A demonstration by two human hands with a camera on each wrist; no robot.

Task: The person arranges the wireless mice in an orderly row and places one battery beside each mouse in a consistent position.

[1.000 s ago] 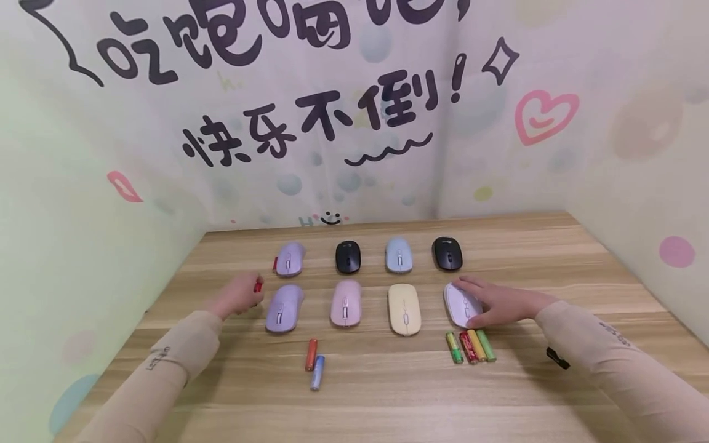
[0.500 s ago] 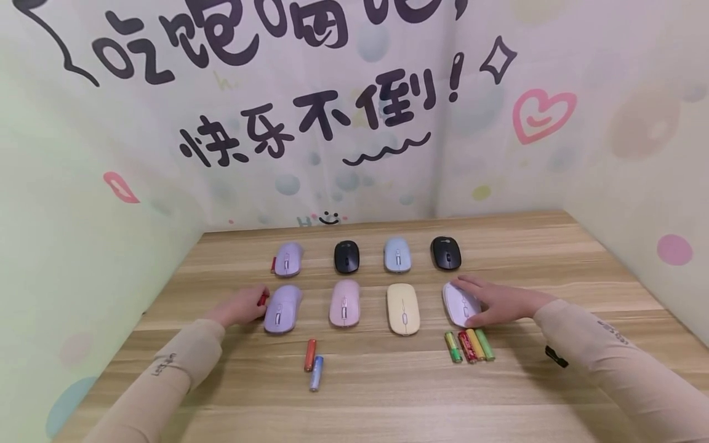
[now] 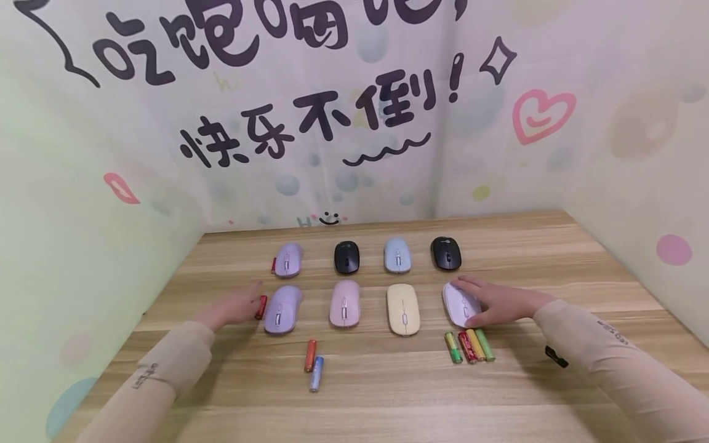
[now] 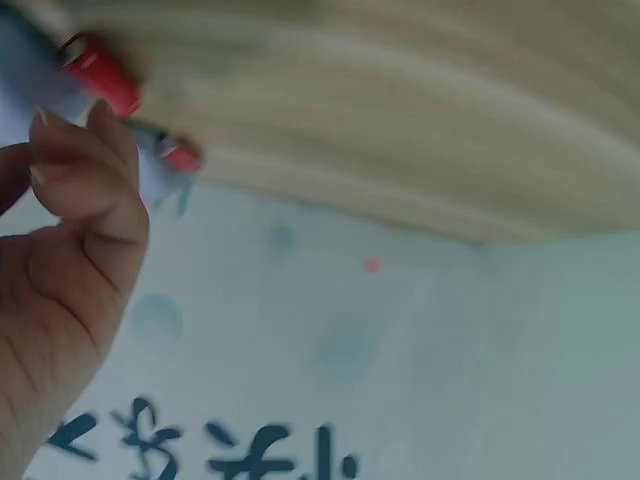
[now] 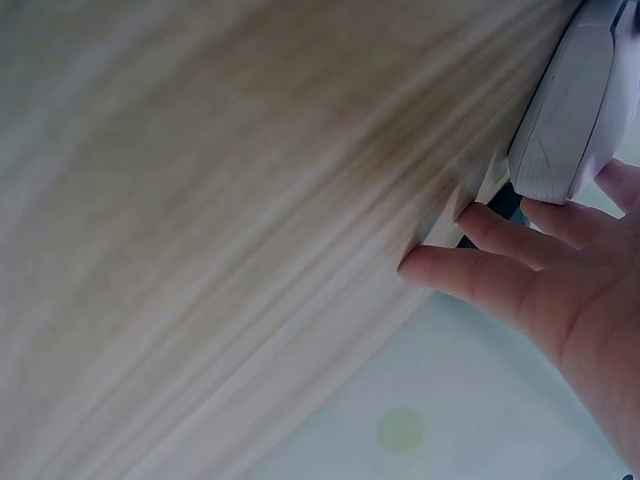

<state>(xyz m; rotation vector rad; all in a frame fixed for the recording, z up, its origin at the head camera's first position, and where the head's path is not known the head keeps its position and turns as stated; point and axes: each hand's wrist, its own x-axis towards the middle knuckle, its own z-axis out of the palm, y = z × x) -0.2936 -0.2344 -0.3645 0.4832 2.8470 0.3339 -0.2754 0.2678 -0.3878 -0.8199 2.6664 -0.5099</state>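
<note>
My left hand [image 3: 235, 306] is at the left of the table, its fingertips beside a red battery [image 3: 261, 307] that lies along the left side of a purple mouse [image 3: 283, 309]. In the left wrist view the fingers are bent near that red battery [image 4: 101, 74] but not around it. On the right, my right hand [image 3: 501, 301] rests at a pale lilac mouse [image 3: 461, 304], thumb at its front and fingers by its back. The right wrist view shows fairly straight fingers [image 5: 490, 275] reaching past the lilac mouse [image 5: 575, 110], some tips near the tabletop.
Another purple mouse [image 3: 288, 259] has a red battery [image 3: 274, 265] beside it. Black [image 3: 347, 257], blue [image 3: 397, 255] and second black mice [image 3: 446, 253] share the back row. Pink [image 3: 345, 303] and yellow mice [image 3: 404, 309] stand in front. Loose batteries [image 3: 311, 355] lie left; several batteries [image 3: 471, 347] lie right.
My left hand brought the red battery down beside the front purple mouse, let go and drew slightly left. The right hand has stayed at the lilac mouse.
</note>
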